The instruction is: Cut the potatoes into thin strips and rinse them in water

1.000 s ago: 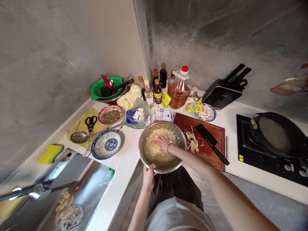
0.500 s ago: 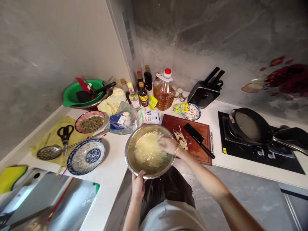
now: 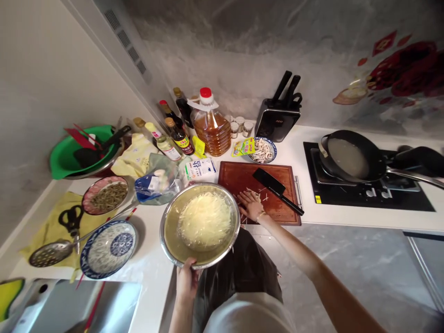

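My left hand [image 3: 188, 279] grips the near rim of a steel bowl [image 3: 165, 247], its thumb over the edge. Pale shreds [image 3: 206, 219] lie in liquid inside the bowl. On the red-brown cutting board [image 3: 231, 175], my right hand [image 3: 251, 205] is laid palm down with fingers spread, over some pale strips that it partly hides. A black cleaver [image 3: 269, 181] rests on the board just beyond that hand, its handle reaching the right edge.
A black pan [image 3: 353, 156] sits on the cooktop at right. Behind the board stand an oil jug [image 3: 212, 130], a knife block [image 3: 278, 121] and a mushroom dish [image 3: 263, 151]. At left are a blue-white plate [image 3: 109, 249], scissors [image 3: 71, 220] and a skimmer [image 3: 51, 253].
My right hand has come out of the bowl onto the cutting board, its fingers now spread. The view has shifted to the right; my left hand still holds the rim.
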Demonstrator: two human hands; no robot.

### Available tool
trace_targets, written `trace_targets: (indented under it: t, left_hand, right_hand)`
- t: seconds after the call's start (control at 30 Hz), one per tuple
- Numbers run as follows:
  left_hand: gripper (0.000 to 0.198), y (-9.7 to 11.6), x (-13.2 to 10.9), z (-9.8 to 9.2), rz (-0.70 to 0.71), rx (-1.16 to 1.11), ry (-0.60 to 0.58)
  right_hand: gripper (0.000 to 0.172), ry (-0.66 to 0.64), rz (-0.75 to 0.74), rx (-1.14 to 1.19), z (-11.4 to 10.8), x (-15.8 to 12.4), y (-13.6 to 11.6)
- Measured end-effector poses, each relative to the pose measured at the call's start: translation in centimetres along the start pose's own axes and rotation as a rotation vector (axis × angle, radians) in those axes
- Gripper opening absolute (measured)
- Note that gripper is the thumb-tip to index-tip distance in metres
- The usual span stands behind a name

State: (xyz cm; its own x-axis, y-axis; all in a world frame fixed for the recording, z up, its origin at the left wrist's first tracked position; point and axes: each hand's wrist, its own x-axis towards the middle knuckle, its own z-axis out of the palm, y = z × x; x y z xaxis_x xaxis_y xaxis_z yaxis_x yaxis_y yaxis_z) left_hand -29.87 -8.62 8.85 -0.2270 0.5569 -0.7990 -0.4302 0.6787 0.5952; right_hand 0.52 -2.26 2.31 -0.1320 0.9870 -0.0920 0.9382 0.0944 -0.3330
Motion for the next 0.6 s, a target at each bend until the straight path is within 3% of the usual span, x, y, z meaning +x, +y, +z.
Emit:
trace_targets:
  t: [0.13, 0.2, 0.3, 0.4, 0.5, 0.6]
  left_hand:
    - [0.021, 0.0, -0.2, 0.2, -0.004, 0.002, 0.029]
    - [0.022, 0.0, -0.3, 0.4, -0.009, 0.004, 0.061]
    - [0.023, 0.1, -0.3, 0.5, -0.003, 0.004, 0.068]
    - [0.028, 0.1, -0.1, 0.5, 0.018, -0.001, 0.058]
    - [0.026, -0.1, 0.0, 0.4, 0.024, 0.007, 0.053]
    - [0.024, -0.2, -0.3, 0.5, 0.024, 0.014, 0.039]
  right_hand:
    - [0.115, 0.097, 0.164, -0.091, 0.3, -4.6, 0.5]
    - [0.121, 0.126, 0.266, -0.106, 0.9, -4.8, 0.7]
    - [0.112, 0.156, 0.325, -0.097, 1.5, -3.0, 1.1]
    - [0.096, 0.141, 0.245, -0.047, 0.9, -0.4, 1.7]
    - [0.07, 0.091, 0.118, 0.031, -0.1, 1.4, 2.8]
    - [0.041, 0.12, 0.144, 0.096, -1.0, 2.8, 3.9]
